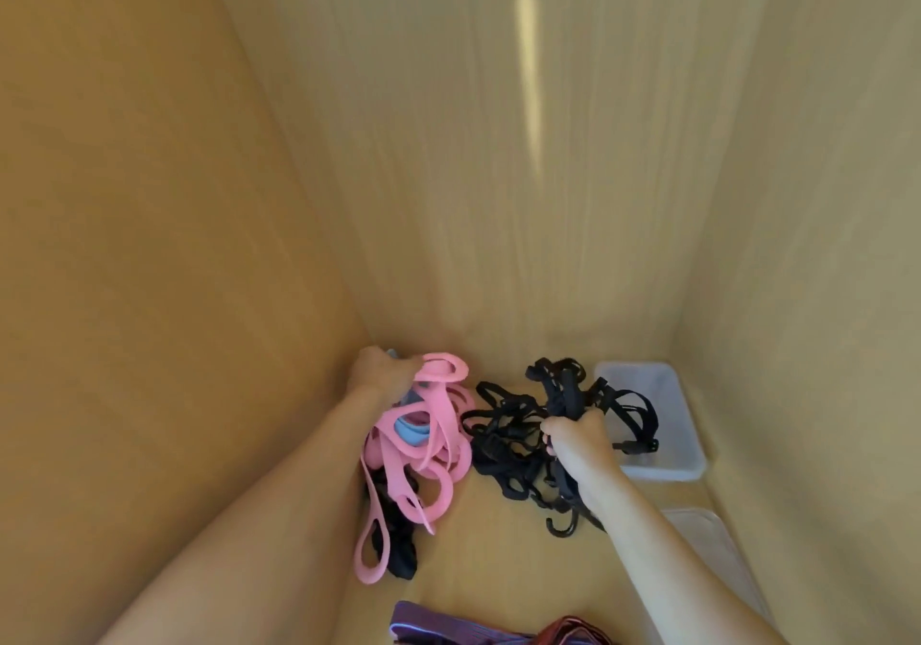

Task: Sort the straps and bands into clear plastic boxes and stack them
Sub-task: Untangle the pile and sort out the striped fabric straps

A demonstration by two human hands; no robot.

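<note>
Purple and dark red bands (478, 629) lie at the near edge of a tan wooden surface (503, 564); no writing is legible on anything. A clear lid (707, 545) rests at right. Beyond, the left hand (381, 375) is closed on a bundle of flat pink loop bands (428, 450) piled over blue bands (411, 432), while the right hand (580, 442) is clenched around a tangle of black hooked straps (513, 425). Farthest, an open clear plastic box (668, 425) sits in the right corner, with black straps draped over its rim.

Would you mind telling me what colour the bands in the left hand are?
Pink bands, gripped by the left hand; seen in the head view.
</note>
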